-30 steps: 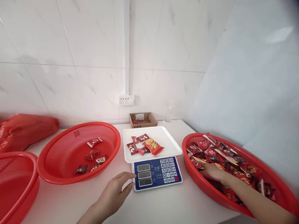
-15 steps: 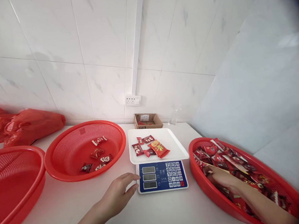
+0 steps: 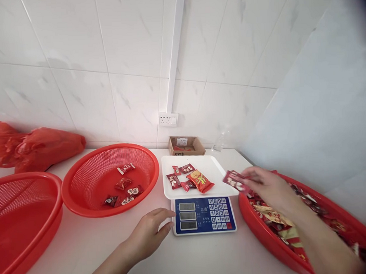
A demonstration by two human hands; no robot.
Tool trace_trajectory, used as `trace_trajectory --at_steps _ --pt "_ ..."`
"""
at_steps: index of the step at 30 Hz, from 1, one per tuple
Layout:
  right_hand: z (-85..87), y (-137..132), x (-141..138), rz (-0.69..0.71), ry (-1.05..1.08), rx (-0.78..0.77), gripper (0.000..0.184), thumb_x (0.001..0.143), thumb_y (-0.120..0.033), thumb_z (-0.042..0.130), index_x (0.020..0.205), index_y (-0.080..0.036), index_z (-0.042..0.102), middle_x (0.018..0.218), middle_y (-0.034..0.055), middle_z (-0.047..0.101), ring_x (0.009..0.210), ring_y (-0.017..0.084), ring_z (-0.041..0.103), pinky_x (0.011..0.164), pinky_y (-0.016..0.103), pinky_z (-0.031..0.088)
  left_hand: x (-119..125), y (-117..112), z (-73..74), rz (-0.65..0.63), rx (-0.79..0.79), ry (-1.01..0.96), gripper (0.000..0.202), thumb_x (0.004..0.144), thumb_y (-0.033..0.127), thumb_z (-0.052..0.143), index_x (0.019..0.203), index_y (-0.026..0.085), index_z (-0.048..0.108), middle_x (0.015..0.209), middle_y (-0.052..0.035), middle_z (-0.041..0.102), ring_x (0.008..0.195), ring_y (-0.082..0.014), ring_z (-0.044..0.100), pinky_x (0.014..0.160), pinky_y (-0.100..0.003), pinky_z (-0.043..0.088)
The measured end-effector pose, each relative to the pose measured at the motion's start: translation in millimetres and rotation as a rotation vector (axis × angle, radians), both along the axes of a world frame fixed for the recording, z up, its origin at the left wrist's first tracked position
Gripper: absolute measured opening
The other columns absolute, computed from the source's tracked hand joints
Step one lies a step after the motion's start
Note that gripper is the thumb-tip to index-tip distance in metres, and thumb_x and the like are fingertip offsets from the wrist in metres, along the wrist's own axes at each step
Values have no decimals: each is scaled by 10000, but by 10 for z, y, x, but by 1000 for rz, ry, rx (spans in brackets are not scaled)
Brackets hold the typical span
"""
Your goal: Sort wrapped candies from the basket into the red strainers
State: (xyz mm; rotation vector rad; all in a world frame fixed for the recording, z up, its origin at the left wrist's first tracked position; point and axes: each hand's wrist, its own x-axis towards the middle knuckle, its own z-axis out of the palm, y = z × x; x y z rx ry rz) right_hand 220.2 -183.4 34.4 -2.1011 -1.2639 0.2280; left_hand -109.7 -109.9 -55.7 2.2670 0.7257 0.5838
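My right hand [image 3: 269, 187] pinches a dark red snack packet [image 3: 234, 180] with white print, above the right edge of the scale's white tray [image 3: 209, 163]. On that tray lie several small red packets [image 3: 173, 181] and a larger red and yellow packet [image 3: 200, 181]. My left hand [image 3: 151, 232] rests beside the left edge of the blue scale panel [image 3: 203, 216], thumb and fingers apart with nothing in them. Beneath my right forearm is a red basket [image 3: 253, 228] full of wrapped snacks, partly hidden by the arm.
Left of the scale stands a red basket [image 3: 78, 207] holding several packets. Another red basket [image 3: 57, 190] is cut off at the left edge. Red plastic bags [image 3: 50, 145] lie behind them. A small cardboard box [image 3: 187, 152] sits behind the tray, by the wall.
My right hand has come up out of the right basket and moved left to the tray, now with a packet in it. My left hand stays beside the scale. The view has shifted slightly.
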Motion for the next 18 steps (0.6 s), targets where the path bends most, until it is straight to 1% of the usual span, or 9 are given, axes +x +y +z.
trace_trajectory --at_steps 2,4,7,9,10,12,16,18 --pt "-76 244 -292 103 56 58 162 725 -367 518 821 -248 572 893 16 681 845 208 628 739 315 463 -13 -25 19 -4 19 4 271 879 272 424 1108 261 568 1072 -35 636 961 -170 594 840 -295 479" --pt "-207 469 -496 164 100 97 161 735 -354 504 825 -234 562 914 22 670 864 203 622 786 325 454 -51 -43 37 4 36 6 275 882 280 417 1111 258 568 1063 -40 638 954 -174 594 838 -300 480" --pt "-412 678 -653 209 96 145 200 753 -337 479 895 -222 561 1000 43 642 903 200 606 832 342 451 -153 -55 47 45 63 12 271 881 290 421 1103 254 573 1054 -44 642 951 -180 594 836 -305 482" --pt "-529 684 -687 219 50 200 248 773 -354 466 957 -216 559 1083 63 609 980 208 574 885 358 434 -240 -58 44 89 84 20 266 882 296 422 1095 255 575 1053 -45 643 947 -181 597 828 -302 487" --pt "-583 642 -692 211 31 225 269 785 -371 460 981 -216 559 1115 70 595 1014 212 556 910 366 422 -284 -60 42 107 93 27 263 883 299 421 1092 257 574 1052 -43 644 943 -180 599 821 -299 490" --pt "-688 473 -689 166 27 265 293 802 -406 451 998 -218 563 1133 76 587 1038 218 542 936 377 406 -369 -67 36 134 106 43 257 887 303 416 1088 262 571 1046 -37 645 938 -176 602 814 -292 495" --pt "-907 -85 -679 -29 101 341 307 795 -446 455 940 -203 574 1052 94 617 978 225 572 905 358 431 -500 -86 15 161 125 74 253 889 306 414 1084 255 568 1049 -29 646 956 -168 604 825 -279 492" --pt "-1019 -379 -674 -132 126 310 321 782 -466 456 922 -202 576 1027 99 626 963 238 576 875 351 445 -531 -97 -9 170 124 85 256 888 308 417 1085 249 568 1052 -30 646 962 -166 603 827 -274 491"
